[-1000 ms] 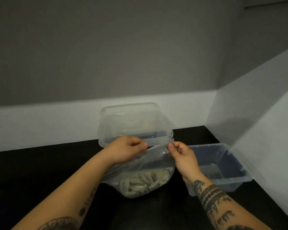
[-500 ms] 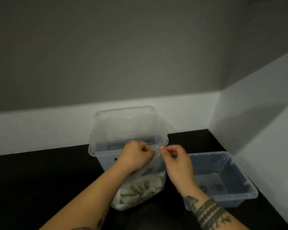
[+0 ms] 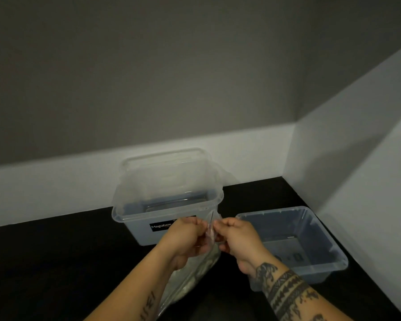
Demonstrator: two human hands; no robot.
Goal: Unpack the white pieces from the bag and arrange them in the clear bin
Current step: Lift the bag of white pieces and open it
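A clear plastic bag [image 3: 190,283] with white pieces [image 3: 189,287] in its bottom hangs in front of me over the black table. My left hand [image 3: 185,237] and my right hand [image 3: 236,237] each pinch the bag's top edge, fingers curled, knuckles nearly touching. Just behind the hands stands a clear bin [image 3: 134,216] with a black label, its lid tipped up at the back. A second, lower clear bin [image 3: 333,256] sits to the right. Both bins look empty of white pieces.
The black table [image 3: 56,262] runs to a white wall strip at the back and a white wall on the right, close behind the lower bin. Open table surface lies to the left of the labelled bin.
Both hands drew together at the bag's top, from a hand's width apart to almost touching. The bag swung from broadside to edge-on and hangs lower and nearer to me.
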